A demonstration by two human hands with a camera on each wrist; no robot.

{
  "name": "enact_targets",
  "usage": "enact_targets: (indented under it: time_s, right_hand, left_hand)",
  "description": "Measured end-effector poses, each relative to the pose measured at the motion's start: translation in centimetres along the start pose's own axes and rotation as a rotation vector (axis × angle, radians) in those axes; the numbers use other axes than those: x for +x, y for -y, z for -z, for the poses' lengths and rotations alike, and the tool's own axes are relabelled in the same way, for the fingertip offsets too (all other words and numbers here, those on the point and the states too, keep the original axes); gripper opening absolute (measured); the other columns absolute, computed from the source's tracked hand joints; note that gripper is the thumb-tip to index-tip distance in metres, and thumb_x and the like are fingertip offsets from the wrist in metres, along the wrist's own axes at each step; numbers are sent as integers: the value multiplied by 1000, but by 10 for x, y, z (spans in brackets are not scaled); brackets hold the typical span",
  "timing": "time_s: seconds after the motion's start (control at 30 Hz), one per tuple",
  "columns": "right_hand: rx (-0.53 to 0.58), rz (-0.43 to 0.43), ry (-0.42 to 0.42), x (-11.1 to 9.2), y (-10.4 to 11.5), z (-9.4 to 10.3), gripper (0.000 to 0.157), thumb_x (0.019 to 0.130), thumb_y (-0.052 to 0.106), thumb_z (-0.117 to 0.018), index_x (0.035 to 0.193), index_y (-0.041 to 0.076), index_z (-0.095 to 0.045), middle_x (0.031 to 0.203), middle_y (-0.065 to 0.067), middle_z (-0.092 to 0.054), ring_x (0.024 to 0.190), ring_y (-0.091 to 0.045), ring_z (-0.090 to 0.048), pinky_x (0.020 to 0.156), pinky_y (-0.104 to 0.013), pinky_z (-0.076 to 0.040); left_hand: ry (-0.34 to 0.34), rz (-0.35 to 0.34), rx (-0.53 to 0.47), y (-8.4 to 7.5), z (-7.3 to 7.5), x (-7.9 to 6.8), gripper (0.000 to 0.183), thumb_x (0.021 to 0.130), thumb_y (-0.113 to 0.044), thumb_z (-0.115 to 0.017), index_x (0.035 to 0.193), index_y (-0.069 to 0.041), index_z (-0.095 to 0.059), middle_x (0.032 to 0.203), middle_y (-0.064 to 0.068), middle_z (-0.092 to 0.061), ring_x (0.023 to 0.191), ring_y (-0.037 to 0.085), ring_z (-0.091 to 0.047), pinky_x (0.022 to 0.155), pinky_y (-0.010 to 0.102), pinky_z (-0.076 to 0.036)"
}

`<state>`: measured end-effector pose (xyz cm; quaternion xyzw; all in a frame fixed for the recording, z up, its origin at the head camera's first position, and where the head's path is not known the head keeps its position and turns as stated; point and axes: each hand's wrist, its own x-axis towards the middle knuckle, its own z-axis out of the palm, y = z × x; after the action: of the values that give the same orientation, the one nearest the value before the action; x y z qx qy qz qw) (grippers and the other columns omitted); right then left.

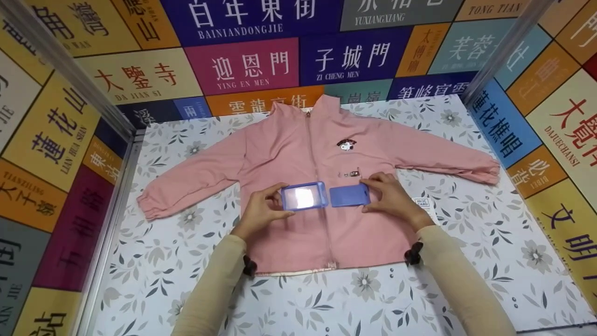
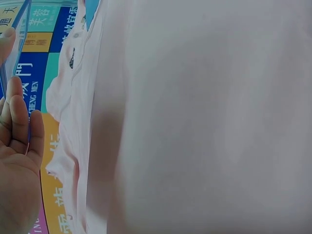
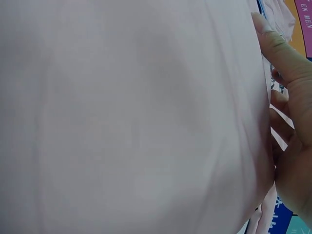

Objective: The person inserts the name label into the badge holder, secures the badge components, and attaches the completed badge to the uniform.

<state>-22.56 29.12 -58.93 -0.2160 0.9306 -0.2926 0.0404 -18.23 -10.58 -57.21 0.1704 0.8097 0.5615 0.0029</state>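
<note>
In the head view my left hand [image 1: 260, 210] pinches a blue card-holder frame [image 1: 304, 196] by its left end; its clear window reflects light. My right hand [image 1: 393, 198] pinches a flat blue card-holder cover [image 1: 347, 195] with a slot at its right end. The two parts are side by side with a narrow gap between them, over a pink jacket [image 1: 284, 238] that lies spread out. At the left wrist view's edge, the frame [image 2: 18, 46] is tilted up between thumb and fingers. The right wrist view shows mostly jacket fabric [image 3: 136, 117].
A white card [image 1: 422, 202] with print lies partly hidden beside my right wrist. The jacket's sleeves stretch across the flower-patterned table [image 1: 489, 270]. Panels with coloured lettering [image 1: 247, 65] enclose the back and sides, with metal posts [image 1: 88, 88] at the corners.
</note>
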Motion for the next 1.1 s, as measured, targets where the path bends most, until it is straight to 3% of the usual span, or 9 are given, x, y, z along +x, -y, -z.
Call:
enact_targets:
  time_s: [0.47,0.73,0.93,1.1]
  right_hand:
    - [-17,-28,51,2,3,5,92,64,44,-91,142,14,-54,135,-11,-51,128,-32,-42,113,-52,-31]
    - [-15,-41,94,2,6,10,91,67,43,-89,145,14,-51,137,-10,-51,129,-31,-42,113,-54,-32]
    - [39,-80,81,-1,9,27,83,70,36,-89,142,14,-54,138,-12,-54,130,-33,-43,114,-57,-31]
    - [114,-75,47,-7,5,49,66,74,29,-86,132,9,-63,130,-15,-64,125,-37,-53,112,-56,-35]
  left_hand:
    - [3,28,0,-2,0,-1,72,65,-24,-93,130,-14,-64,81,3,-65,76,12,-57,73,28,-52]
    - [-3,40,-25,-2,-1,-1,73,64,-17,-93,130,-11,-64,82,10,-66,76,17,-56,72,30,-50]
    - [-6,62,-6,-4,-3,-1,74,65,-9,-92,132,-3,-61,85,14,-66,77,22,-58,74,32,-52]
    - [-5,62,-38,-4,-4,-1,72,64,-9,-92,129,-6,-64,83,12,-66,75,16,-56,74,32,-50]
